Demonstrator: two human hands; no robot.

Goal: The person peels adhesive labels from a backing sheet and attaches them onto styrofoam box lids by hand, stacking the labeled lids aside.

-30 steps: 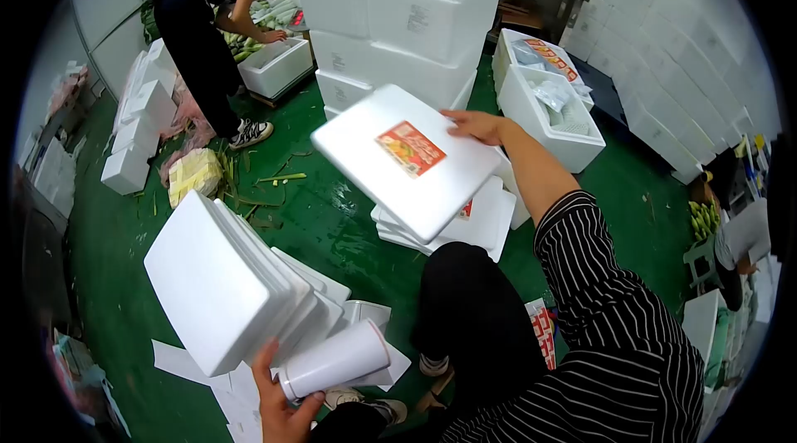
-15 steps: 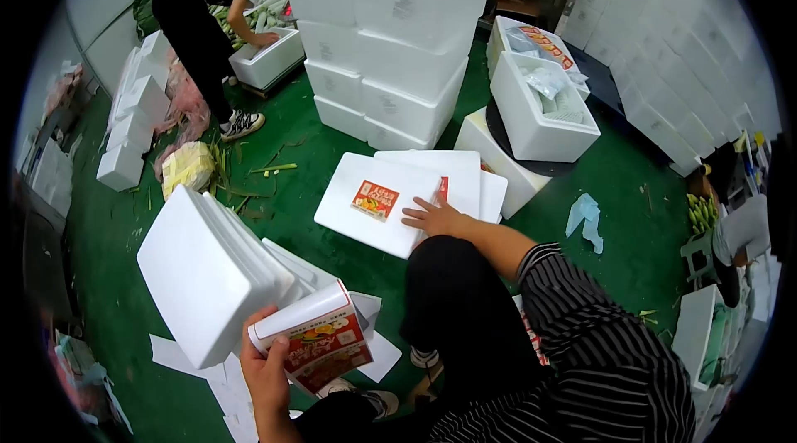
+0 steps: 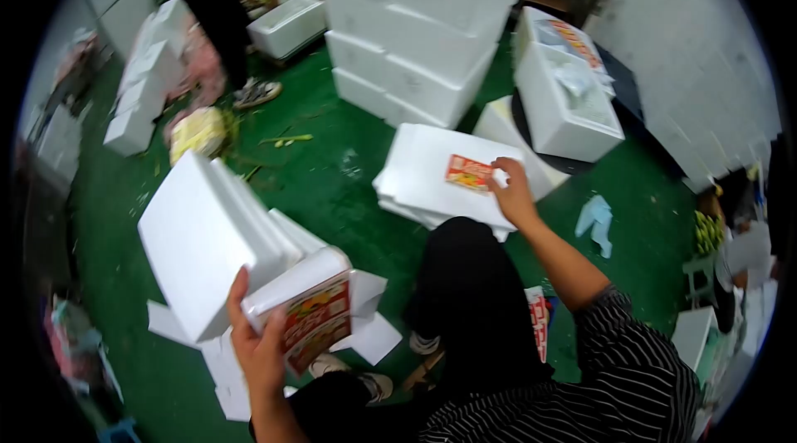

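My left hand [image 3: 259,343] is wrapped round a roll of printed labels [image 3: 320,314], its red and yellow side hanging down. My right hand [image 3: 512,192] is over a pile of white foam lids [image 3: 423,156], fingertips at the right edge of a red label [image 3: 469,171] that lies on the top lid. Whether those fingers pinch the label or only press it is blurred. Leaning beside my left hand is another stack of white lids [image 3: 199,231]. White paper sheets [image 3: 224,372] lie under that stack.
Tall stacked foam boxes [image 3: 415,36] stand ahead. An open foam box [image 3: 573,102] with bags stands at the right, near a blue scrap [image 3: 595,223] on the green floor [image 3: 332,169]. Another person [image 3: 217,11] stands at the back left by an open box [image 3: 288,26].
The lid my right hand carried now lies on the pile, squared up with the lids beneath. My right hand has moved from the lid's surface to its label. The roll's printed side has turned into view.
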